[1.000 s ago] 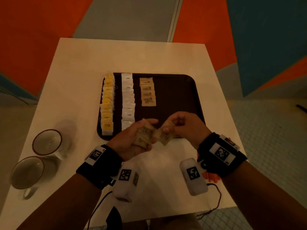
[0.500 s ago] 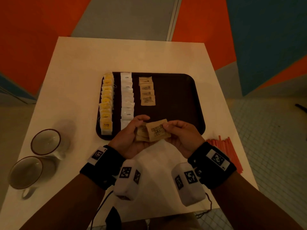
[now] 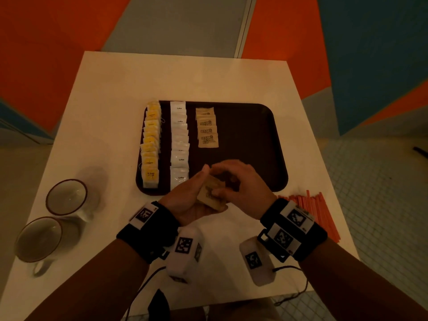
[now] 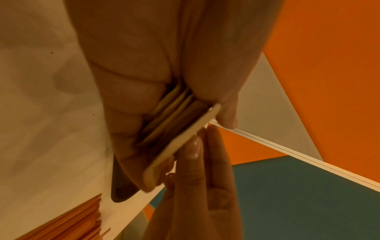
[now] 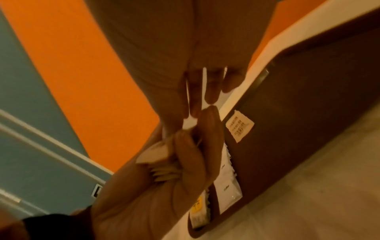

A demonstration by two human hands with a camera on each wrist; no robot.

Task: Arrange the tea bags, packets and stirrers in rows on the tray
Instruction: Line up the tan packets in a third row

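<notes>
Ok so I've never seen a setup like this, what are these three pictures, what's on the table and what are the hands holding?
No machine here: a person wears cameras on the head and both wrists. The head view looks down on a white table with a dark tray holding rows of yellow tea bags, white coffee packets and brown sugar packets. Two cups stand left, orange stirrers lie right. The wrist views look along the fingers: the left hand grips a stack of brown packets, and the right hand pinches the top one.

Bare forearms, black wristbands [image 3: 148, 230] with white marker-printed camera blocks [image 3: 185, 251], thin black cables [image 3: 294, 295].
</notes>
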